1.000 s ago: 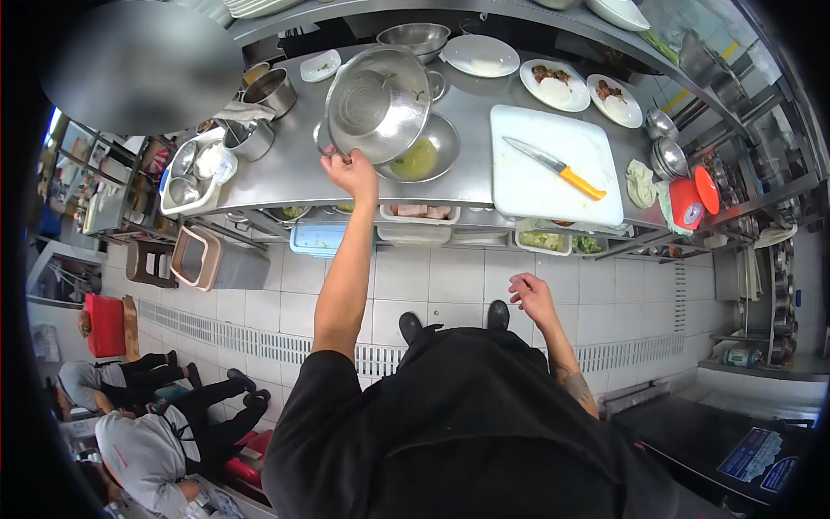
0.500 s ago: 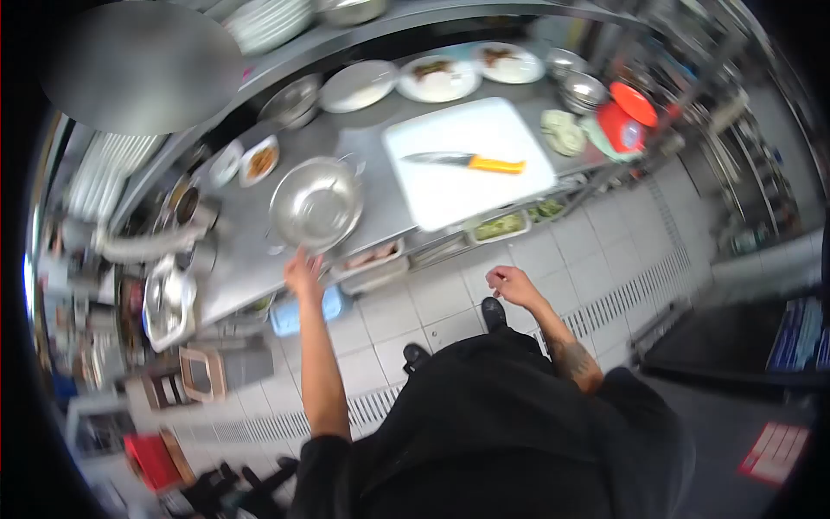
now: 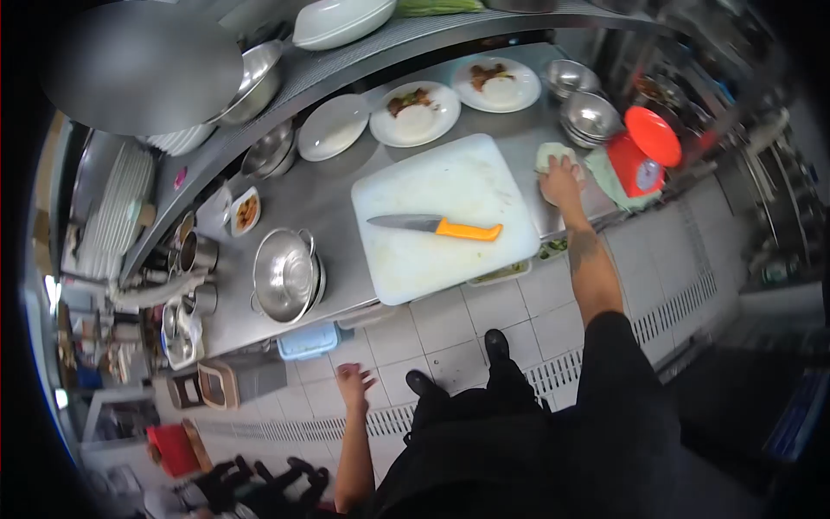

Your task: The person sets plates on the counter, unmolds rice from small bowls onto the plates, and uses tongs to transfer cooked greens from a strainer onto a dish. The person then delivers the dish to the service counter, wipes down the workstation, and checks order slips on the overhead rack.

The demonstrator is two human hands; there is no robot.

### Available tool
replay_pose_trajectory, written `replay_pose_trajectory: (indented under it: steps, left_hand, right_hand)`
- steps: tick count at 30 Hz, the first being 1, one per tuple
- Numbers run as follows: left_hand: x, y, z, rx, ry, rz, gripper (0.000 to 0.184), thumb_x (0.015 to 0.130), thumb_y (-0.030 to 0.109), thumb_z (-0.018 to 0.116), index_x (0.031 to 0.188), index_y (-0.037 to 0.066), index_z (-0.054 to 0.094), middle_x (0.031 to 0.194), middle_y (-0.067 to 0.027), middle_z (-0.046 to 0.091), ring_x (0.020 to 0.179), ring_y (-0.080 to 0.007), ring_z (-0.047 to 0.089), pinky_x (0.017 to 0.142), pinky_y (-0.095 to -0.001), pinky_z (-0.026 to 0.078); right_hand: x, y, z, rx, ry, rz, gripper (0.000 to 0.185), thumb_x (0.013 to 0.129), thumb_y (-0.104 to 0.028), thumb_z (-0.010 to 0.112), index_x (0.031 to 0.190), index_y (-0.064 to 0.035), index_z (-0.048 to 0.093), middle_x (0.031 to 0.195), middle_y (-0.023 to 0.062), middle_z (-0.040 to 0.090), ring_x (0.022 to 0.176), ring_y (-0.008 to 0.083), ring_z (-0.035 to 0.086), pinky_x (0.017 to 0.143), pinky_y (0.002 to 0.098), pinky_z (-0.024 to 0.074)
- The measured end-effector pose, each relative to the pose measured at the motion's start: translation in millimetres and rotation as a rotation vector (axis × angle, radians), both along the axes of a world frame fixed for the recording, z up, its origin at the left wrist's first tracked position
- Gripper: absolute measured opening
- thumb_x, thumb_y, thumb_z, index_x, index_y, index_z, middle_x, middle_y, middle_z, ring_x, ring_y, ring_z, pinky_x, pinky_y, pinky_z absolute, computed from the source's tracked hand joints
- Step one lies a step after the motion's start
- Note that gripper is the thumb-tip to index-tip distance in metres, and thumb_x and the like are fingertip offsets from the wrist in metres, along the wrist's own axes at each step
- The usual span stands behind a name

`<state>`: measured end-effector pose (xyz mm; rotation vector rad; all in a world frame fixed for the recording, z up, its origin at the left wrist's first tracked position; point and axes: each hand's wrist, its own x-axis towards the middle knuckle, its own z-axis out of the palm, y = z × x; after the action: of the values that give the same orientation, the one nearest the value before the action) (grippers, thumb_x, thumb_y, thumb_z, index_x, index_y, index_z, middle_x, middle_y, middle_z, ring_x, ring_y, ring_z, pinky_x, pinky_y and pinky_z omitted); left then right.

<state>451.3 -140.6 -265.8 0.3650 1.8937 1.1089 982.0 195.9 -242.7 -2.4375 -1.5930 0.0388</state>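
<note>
My right hand (image 3: 563, 182) is on a crumpled pale-green cloth (image 3: 553, 157) on the steel counter, its fingers curled over it and partly hiding it. My left hand (image 3: 354, 387) hangs over the floor in front of the counter, fingers apart and holding nothing. Between the cloth and the metal bowls lies a white cutting board (image 3: 441, 182), scuffed and dotted with small scraps. Across it rests a knife (image 3: 434, 227) with a yellow handle, its blade pointing left. A metal colander (image 3: 285, 275) with loop handles sits left of the board.
Behind the board stand two plates of food (image 3: 415, 114) and a white plate (image 3: 334, 127). A red scale (image 3: 635, 164) and stacked steel bowls (image 3: 590, 118) are at the right. A shelf (image 3: 346, 65) overhangs the back. Other people's legs (image 3: 259, 484) show lower left.
My right hand has reached forward and right from above the floor onto the cloth. My left hand has drawn back from beside the colander. The view has shifted.
</note>
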Motion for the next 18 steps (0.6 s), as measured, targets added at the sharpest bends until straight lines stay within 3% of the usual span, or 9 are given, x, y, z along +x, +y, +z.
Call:
replay_pose_trajectory:
  steps: [4,6,7,8,10,11,12,14,18]
  left_hand:
    - [132,27,10,0.009,-0.042,-0.502,0.016,0.091,0.016,0.060,0.104,0.007,0.055,0.099,-0.0073,0.061,0.086,-0.0192,0.063,0.062,-0.0315,0.055]
    - [207,50,13,0.241,-0.008,-0.755,0.025,0.089,0.017,0.064,0.109,0.004,0.057,0.102,-0.0110,0.062,0.092,-0.0225,0.065,0.075,-0.0344,0.054]
    - [242,63,15,0.492,0.212,-0.959,0.040,0.089,0.020,0.066,0.123,0.005,0.052,0.113,-0.0110,0.059,0.103,-0.0202,0.060,0.072,-0.0318,0.055]
    - [276,77,43,0.454,0.203,-1.091,0.052,0.087,0.023,0.070,0.130,0.005,0.048,0.122,-0.0150,0.055,0.110,-0.0267,0.057,0.084,-0.0370,0.052]
    - [329,103,68,0.794,0.363,-1.240,0.072,0.081,0.040,0.071,0.138,0.008,0.041,0.140,-0.0165,0.042,0.122,-0.0368,0.047,0.102,-0.0402,0.040]
    - [350,110,71,0.918,0.486,-1.276,0.073,0.079,0.043,0.071,0.138,0.010,0.043,0.136,-0.0166,0.047,0.118,-0.0361,0.050,0.097,-0.0394,0.043]
    - [367,109,68,1.011,0.609,-1.315,0.074,0.078,0.046,0.071,0.137,0.011,0.045,0.132,-0.0166,0.052,0.113,-0.0355,0.054,0.092,-0.0387,0.047]
    - [396,109,65,0.606,-0.003,-1.724,0.062,0.075,0.047,0.072,0.127,0.015,0.057,0.117,-0.0120,0.063,0.100,-0.0306,0.062,0.080,-0.0382,0.050]
    - [387,89,88,0.921,-0.028,-1.400,0.041,0.076,0.037,0.073,0.111,0.015,0.067,0.100,-0.0072,0.069,0.087,-0.0268,0.065,0.072,-0.0386,0.051]
  right_hand:
    - [10,-69,-23,0.075,0.102,0.343,0.045,0.076,-0.014,0.061,0.120,-0.0181,0.056,0.132,0.0099,0.046,0.126,0.0345,0.040,0.091,0.0633,0.0373]
    - [17,-134,-30,0.157,0.161,0.429,0.042,0.073,-0.004,0.060,0.114,-0.0098,0.058,0.126,0.0195,0.049,0.117,0.0396,0.044,0.094,0.0510,0.0412]
    - [23,-165,-36,0.227,0.330,0.466,0.037,0.072,-0.002,0.058,0.109,-0.0050,0.059,0.116,0.0220,0.055,0.107,0.0425,0.050,0.090,0.0481,0.0433]
    - [33,-201,-54,0.188,0.567,0.355,0.034,0.069,0.002,0.057,0.102,-0.0033,0.061,0.098,0.0174,0.059,0.093,0.0390,0.056,0.084,0.0444,0.0465]
    - [40,-267,-44,0.065,1.025,0.057,0.027,0.075,0.001,0.054,0.100,-0.0005,0.061,0.098,0.0120,0.062,0.087,0.0276,0.061,0.080,0.0361,0.0498]
    - [30,-289,-16,0.035,1.314,-0.144,0.025,0.077,0.001,0.054,0.101,0.0002,0.061,0.101,0.0110,0.062,0.088,0.0237,0.061,0.079,0.0333,0.0503]
    - [26,-304,9,-0.060,1.302,-0.112,0.025,0.077,0.001,0.054,0.101,0.0002,0.061,0.101,0.0110,0.062,0.088,0.0237,0.061,0.079,0.0333,0.0503]
    - [21,-327,59,-0.019,1.689,-0.368,0.029,0.078,0.002,0.053,0.106,0.0018,0.061,0.108,0.0106,0.061,0.090,0.0204,0.062,0.078,0.0306,0.0505]
    - [41,-313,110,-0.049,1.713,-0.188,0.029,0.077,0.004,0.052,0.104,0.0030,0.063,0.108,0.0098,0.060,0.089,0.0192,0.061,0.077,0.0296,0.0502]
